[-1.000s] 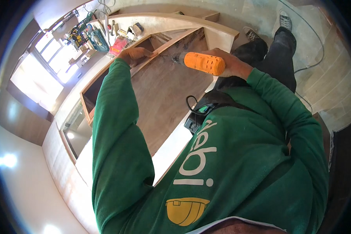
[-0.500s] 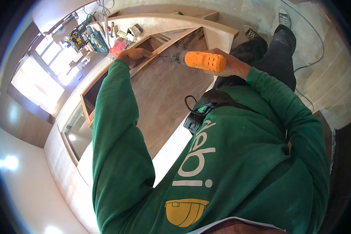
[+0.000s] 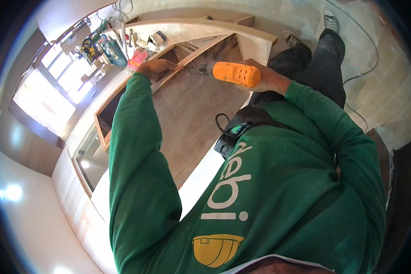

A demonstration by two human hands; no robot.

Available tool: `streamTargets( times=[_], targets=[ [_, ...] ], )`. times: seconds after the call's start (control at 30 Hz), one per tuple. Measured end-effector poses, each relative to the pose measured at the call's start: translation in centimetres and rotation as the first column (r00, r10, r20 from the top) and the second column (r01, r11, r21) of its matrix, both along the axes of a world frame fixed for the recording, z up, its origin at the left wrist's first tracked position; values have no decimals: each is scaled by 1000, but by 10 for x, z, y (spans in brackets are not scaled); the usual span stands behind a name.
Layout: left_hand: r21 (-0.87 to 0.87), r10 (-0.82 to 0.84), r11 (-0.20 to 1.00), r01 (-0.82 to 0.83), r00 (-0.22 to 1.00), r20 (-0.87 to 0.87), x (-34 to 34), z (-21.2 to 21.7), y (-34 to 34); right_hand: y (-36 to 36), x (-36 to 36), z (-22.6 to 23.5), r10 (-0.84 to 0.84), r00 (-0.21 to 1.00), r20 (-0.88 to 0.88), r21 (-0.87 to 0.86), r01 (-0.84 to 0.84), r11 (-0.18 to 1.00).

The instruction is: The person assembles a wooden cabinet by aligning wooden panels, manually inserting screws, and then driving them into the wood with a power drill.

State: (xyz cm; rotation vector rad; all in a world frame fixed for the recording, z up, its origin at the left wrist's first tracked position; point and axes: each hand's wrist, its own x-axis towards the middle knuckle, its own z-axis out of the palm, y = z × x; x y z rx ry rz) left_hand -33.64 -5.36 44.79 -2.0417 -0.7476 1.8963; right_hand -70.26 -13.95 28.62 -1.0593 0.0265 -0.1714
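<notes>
My right hand (image 3: 271,81) is wrapped round the grip of an orange cordless drill (image 3: 236,74). The drill lies level, its dark chuck (image 3: 206,69) toward the left. A thin, blurred bit or screw points at the edge of a long wooden strip (image 3: 205,51); I cannot make out whether it touches. On the far side of that strip, my left hand (image 3: 156,69) is closed with its fingertips on the wood, close to the drill's tip. The strip edges a wide brown plywood panel (image 3: 192,109) that slopes in front of me.
Beyond the strip is an open wooden frame (image 3: 106,112) with compartments. A pink bag (image 3: 138,58) and several tools lie behind my left hand. A curved wooden board (image 3: 205,22) runs along the back. A cable (image 3: 372,64) crosses the floor at right, near my shoes (image 3: 331,20).
The drill and my right hand have shifted slightly left, toward the wooden strip. My left hand stays at nearly the same place on the wood.
</notes>
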Motion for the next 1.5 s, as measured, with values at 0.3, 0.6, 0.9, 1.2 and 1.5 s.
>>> streamTargets(
  times=[0.3, 0.6, 0.9, 1.2, 1.5],
  targets=[
    [-20, -25, 999, 26, 997, 74, -7, 2, 1, -12, 0, 7, 97, 995, 25, -13, -96, 995],
    [-47, 5, 999, -3, 999, 32, -1, 2, 1, -12, 1, 5, 58, 998, 35, 32, -59, 998],
    [13, -97, 995, 97, 983, 157, -6, 1, 0, 7, 6, -11, -13, 1000, 16, -55, 14, 998],
    [-28, -187, 982, 187, 982, 14, -12, 6, -10, -26, 8, 11, 58, 997, 55, -90, -53, 995],
    [-201, -562, 825, 529, 807, -184, -65, 43, -66, -24, 8, 4, 19, 996, 91, -115, -8, 993]
  ],
)
